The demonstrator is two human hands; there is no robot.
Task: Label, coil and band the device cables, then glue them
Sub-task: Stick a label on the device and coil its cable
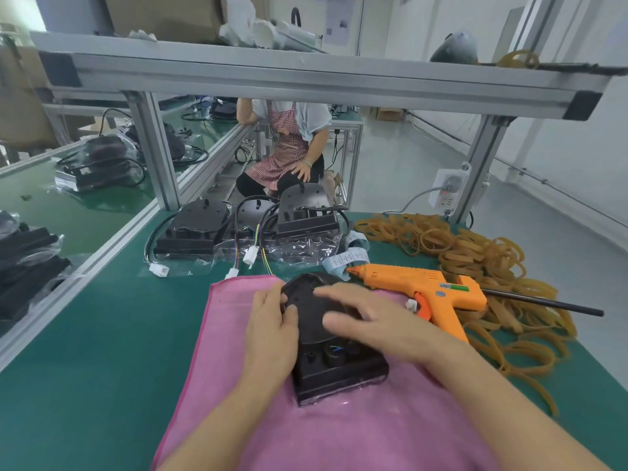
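A black device (319, 355) lies on a pink cloth (326, 433) in front of me. My left hand (272, 331) holds its left edge, fingers curled around the rim. Above the device's top my right hand (370, 321) hovers or rests with spread, straight fingers; it is blurred. An orange glue gun (424, 290) lies on its side just right of the device, nozzle pointing left. A strip of white labels (350, 258) lies behind it. A pile of tan rubber bands (475, 260) covers the right side of the green table.
Three more black devices (190, 229) with cables and white connectors sit in clear bags at the table's back. An aluminium frame post (156, 154) stands back left, a power strip (448, 188) back right. A person in a checked apron sits beyond.
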